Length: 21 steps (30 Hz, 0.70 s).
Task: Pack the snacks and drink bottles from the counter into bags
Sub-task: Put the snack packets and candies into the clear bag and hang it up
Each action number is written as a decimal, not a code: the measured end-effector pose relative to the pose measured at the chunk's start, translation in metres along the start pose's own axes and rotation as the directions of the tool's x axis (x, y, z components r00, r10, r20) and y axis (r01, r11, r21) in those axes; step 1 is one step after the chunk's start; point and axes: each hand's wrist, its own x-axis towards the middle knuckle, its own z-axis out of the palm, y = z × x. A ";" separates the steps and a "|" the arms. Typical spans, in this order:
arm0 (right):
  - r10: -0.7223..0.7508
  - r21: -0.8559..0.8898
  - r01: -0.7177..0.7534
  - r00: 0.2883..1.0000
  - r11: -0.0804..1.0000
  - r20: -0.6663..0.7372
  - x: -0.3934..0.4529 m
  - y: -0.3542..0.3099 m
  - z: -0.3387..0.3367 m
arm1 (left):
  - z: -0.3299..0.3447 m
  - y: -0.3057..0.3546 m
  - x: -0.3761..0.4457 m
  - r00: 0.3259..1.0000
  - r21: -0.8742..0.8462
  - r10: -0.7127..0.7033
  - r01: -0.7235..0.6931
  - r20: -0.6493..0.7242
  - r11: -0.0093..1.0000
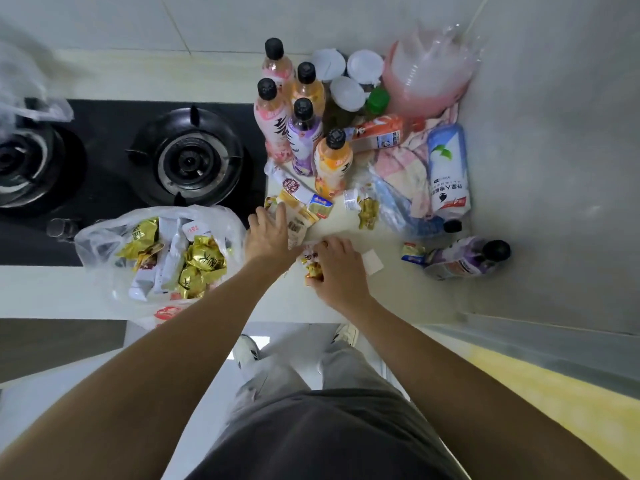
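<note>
Left hand [268,233] covers part of the long snack packet [298,221]. Right hand [337,268] hides most of the gold-wrapped snack [311,268]. Second plastic bag [20,84] blurred, cut by left edge.

Snack-filled bag [104,244] sits left of both hands; upright bottles [304,133] stand behind, stove [188,157] at left.

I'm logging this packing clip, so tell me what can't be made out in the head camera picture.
- Snack packet under the right hand: the fingers cover most of it, brand unreadable.
- Plastic bag contents: lower packets are buried under the gold-wrapped snacks.
- Left hand: its fingertips hide part of the packets beneath.
- White-lidded jars: the upright bottles block their bodies.
- Second bag at the left edge: blurred and cut off.
</note>
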 end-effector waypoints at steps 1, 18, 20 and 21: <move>-0.004 -0.005 0.004 1.000 1.000 -0.005 -0.001 0.002 -0.001 | 0.004 0.001 -0.002 1.000 0.014 -0.005 0.006 -0.019 1.000; 0.266 0.308 -0.277 0.961 0.910 0.079 -0.002 0.017 -0.011 | -0.003 0.009 -0.027 0.999 -0.482 -0.005 0.026 0.043 0.876; 0.267 0.377 -0.275 0.961 0.884 0.076 -0.004 0.018 -0.012 | -0.007 0.004 -0.031 0.998 -0.534 0.015 0.016 0.053 0.845; 0.279 0.438 -0.282 0.957 0.853 0.073 -0.005 0.018 -0.014 | -0.009 0.002 -0.032 0.998 -0.555 0.015 0.023 0.063 0.832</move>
